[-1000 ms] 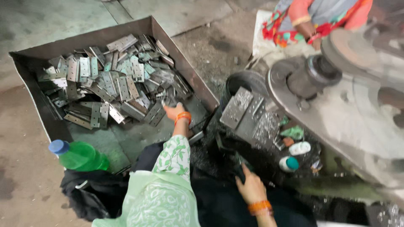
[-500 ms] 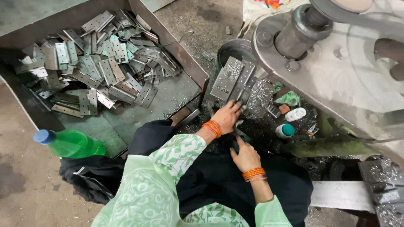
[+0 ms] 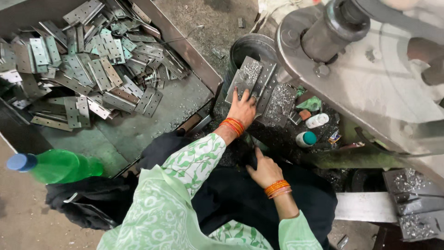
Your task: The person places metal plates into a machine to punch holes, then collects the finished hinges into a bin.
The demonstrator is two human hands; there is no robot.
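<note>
Head view: left hand (image 3: 241,109) lies flat, fingers apart, on hinge plates (image 3: 252,81) by press wheel (image 3: 370,83), right hand (image 3: 264,170) curled w/ grip unclear; shavings could cut skin.

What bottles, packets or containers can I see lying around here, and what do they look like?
Green plastic bottle with blue cap: lying on its side at lower left, on dark cloth.
Small white container with teal cap: right of the left hand, among the metal filings.
Small white capsule-shaped container: just above it.
Small colourful packet: to their right, too small to make out.
</note>
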